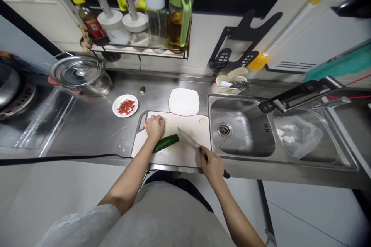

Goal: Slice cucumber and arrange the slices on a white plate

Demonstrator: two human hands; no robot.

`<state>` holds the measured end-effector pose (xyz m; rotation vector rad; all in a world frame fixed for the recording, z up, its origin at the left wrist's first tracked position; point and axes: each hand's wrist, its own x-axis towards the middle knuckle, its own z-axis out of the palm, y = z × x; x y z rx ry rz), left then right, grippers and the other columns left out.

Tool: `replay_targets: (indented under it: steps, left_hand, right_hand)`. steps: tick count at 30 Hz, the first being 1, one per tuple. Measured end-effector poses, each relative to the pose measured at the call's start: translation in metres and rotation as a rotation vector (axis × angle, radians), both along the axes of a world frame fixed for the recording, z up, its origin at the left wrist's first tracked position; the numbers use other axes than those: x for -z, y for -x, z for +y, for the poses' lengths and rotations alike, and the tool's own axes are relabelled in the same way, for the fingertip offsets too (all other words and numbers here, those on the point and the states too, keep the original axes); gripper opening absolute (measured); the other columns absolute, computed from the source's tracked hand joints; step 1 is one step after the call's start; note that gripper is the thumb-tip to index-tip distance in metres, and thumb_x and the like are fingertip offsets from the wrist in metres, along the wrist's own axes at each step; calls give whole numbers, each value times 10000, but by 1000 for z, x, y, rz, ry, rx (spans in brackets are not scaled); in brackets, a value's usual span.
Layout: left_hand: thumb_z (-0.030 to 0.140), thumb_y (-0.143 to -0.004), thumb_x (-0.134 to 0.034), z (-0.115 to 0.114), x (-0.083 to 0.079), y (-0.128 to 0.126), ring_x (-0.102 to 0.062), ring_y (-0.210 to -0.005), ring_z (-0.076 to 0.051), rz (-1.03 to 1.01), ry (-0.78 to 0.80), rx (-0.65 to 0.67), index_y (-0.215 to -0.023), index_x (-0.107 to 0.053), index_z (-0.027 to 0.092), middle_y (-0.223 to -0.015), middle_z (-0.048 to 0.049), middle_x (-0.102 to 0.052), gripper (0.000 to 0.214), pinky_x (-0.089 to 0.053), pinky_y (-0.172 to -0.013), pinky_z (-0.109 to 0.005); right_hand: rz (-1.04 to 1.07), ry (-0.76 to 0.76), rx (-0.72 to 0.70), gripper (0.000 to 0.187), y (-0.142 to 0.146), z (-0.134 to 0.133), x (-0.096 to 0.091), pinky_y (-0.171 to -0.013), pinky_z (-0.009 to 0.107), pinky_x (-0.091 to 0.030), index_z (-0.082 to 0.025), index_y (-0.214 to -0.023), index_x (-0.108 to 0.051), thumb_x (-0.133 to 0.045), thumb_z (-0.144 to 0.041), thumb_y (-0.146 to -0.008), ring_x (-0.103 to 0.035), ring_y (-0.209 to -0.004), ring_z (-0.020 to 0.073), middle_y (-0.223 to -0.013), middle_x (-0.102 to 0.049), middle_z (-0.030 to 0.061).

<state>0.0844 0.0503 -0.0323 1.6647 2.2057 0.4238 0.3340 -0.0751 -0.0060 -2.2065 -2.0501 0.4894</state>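
My right hand [213, 165] grips a kitchen knife [189, 139] by its dark handle, with the blade slanting over the cutting board [188, 158] toward the upper left. A length of cucumber [166, 143] lies on the board, its cut end facing the blade but apart from it. Above the cucumber, my left hand [155, 126] is closed at the board's upper left, fingers curled at a pale cucumber slice [165, 120]; its fingertips are partly hidden. Another thin slice [202, 121] rests in the board's upper right corner.
Behind the board sit a white square plate [184, 101], a small plate of chopped red pieces [125, 105] and a cucumber end [142, 90]. A lidded steel pot [84, 75] stands left. The double sink [242, 127] is to the right. Bottles and jars fill a wall rack [139, 49].
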Motion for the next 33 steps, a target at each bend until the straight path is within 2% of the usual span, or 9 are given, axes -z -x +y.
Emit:
replay_targets:
  steps: [2,5,8,12,19,26,33]
  left_hand:
    - [325,-883,-503,-15,-4,-3,-561,-990,-229,-112,-51,153,-962,-670,225,-1009,-74,-635,210,-398,-893,-392]
    - [338,-904,-492,-41,-7,-7,-577,-988,-189,-233,-123,467,-1023,-667,233,-1027,-58,-631,236,-452,-888,-339]
    - [327,-918,-475,-59,-4,-7,-579,-1035,-185,-244,-159,596,-1069,-669,242,-1089,-61,-628,261,-472,-919,-339]
    - [331,-933,-452,-65,5,-2,-582,-1081,-185,-218,-159,607,-1122,-663,264,-1166,-58,-623,291,-491,-943,-344]
    - [318,-938,-451,-66,17,-1,-587,-1092,-178,-191,-176,637,-1136,-670,283,-1179,-45,-641,298,-494,-969,-353]
    - [300,-931,-458,-66,15,-3,-585,-1081,-197,-169,-160,658,-1152,-669,292,-1172,-53,-647,305,-500,-957,-390]
    - [322,-931,-463,-68,16,-3,-588,-1061,-195,-137,-169,677,-1104,-686,268,-1148,-61,-649,287,-493,-953,-374]
  right_hand:
    - [73,56,62,324,3,2,1,-654,246,-340,-209,-1154,-613,-389,-324,-950,-634,-797,170,-937,-710,49]
    - [91,145,61,315,9,6,-2,-610,245,-311,-195,-1120,-586,-351,-345,-973,-636,-733,168,-868,-710,44]
    - [56,218,10,280,17,13,-10,-591,251,-281,-188,-1035,-581,-358,-345,-974,-633,-727,173,-823,-703,49]
    - [24,323,-34,244,31,19,-21,-589,253,-270,-186,-1013,-575,-373,-315,-970,-639,-754,176,-831,-700,57]
    - [29,398,-89,342,49,18,-32,-653,269,-362,-148,-1246,-493,-318,-262,-976,-663,-840,216,-891,-703,105]
    - [21,367,-162,259,61,10,-34,-604,275,-399,-145,-1104,-554,-348,-195,-954,-678,-756,233,-818,-701,108]
    - [15,407,-170,258,69,6,-34,-608,265,-423,-132,-1125,-539,-380,-116,-921,-684,-754,223,-796,-699,123]
